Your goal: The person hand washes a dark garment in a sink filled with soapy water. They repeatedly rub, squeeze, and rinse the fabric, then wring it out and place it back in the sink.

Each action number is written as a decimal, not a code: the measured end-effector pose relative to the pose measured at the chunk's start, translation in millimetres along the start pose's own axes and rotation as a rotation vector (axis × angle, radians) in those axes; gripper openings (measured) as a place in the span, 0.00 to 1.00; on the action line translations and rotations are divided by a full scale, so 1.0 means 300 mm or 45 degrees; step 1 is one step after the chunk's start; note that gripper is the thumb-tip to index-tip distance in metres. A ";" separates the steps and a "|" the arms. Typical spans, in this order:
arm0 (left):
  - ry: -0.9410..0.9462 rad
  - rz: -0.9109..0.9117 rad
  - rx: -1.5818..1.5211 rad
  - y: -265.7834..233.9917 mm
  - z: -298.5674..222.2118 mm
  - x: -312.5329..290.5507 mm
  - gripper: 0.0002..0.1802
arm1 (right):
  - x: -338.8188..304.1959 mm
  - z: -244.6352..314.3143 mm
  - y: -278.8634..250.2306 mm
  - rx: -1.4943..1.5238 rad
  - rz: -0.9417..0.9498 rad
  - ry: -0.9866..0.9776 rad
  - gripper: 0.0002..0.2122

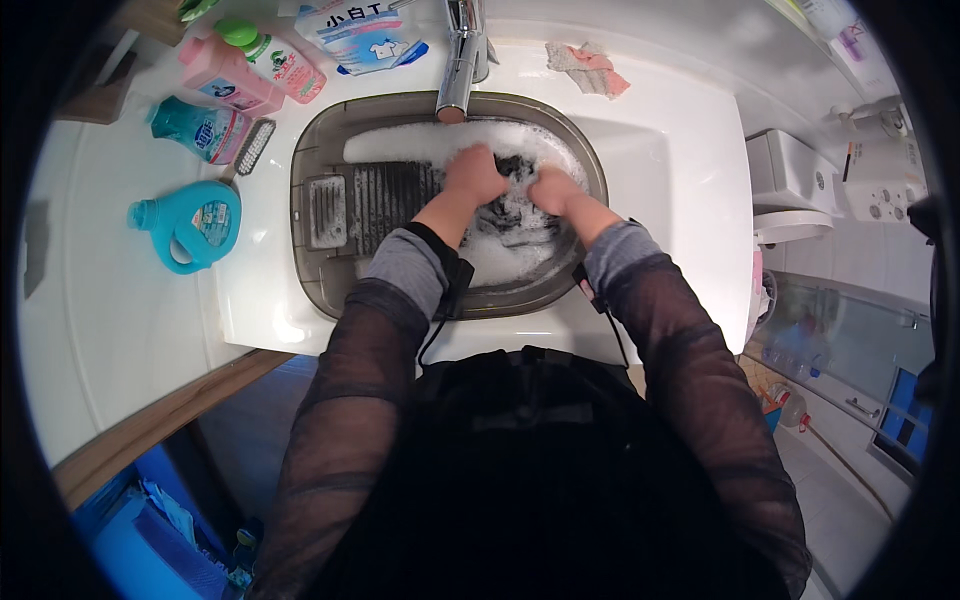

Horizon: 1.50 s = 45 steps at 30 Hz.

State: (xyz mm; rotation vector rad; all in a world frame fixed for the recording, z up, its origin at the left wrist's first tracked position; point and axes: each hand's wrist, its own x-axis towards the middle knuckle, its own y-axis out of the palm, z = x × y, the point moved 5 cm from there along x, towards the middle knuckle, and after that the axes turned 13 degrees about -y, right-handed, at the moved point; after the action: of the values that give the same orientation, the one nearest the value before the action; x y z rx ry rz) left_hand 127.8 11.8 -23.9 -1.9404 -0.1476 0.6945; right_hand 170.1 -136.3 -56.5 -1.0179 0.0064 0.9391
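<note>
Left hand (474, 172) and right hand (552, 190) are both down in the foam, side by side, fingers curled and apparently clenched on a wet dark cloth (512, 222), though suds hide the fingertips. Widest of all around them, it's the white sink (690, 290), broad enough to carry everything in play. Across its middle sits the grey basin (325, 140), squarely in front of the body, presumably so both arms reach in evenly; and there's our dark cloth, in its right half, between and below the hands. To the left, built into that basin, a ridged washboard (395, 205), close to the left hand, where fabric could be rubbed without a long reach. Overhead, the chrome faucet (458, 75) points over the back edge, handy for water. Next size down, a refill pouch (370, 45) behind the faucet, then the bottles lined along the left: a turquoise jug (183, 215), a pink bottle (225, 75), a green-capped bottle (290, 70) and a teal bottle (195, 128), likely parked there to stay reachable yet clear of the elbows. Smallest now: a pink-and-grey rag (588, 70) crumpled on the back ledge, and a slim scrubbing brush (256, 148) beside the teal bottle.
</note>
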 end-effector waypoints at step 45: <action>0.613 -0.002 -0.133 -0.022 0.002 -0.253 0.41 | -0.246 0.053 -0.001 0.308 -0.237 -0.289 0.31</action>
State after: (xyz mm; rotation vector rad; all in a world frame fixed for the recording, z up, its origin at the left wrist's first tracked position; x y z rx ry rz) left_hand 66.3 -14.5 12.3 -2.1502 0.1154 0.2064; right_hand 117.8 -173.8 -17.1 -0.6725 -0.1584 0.8554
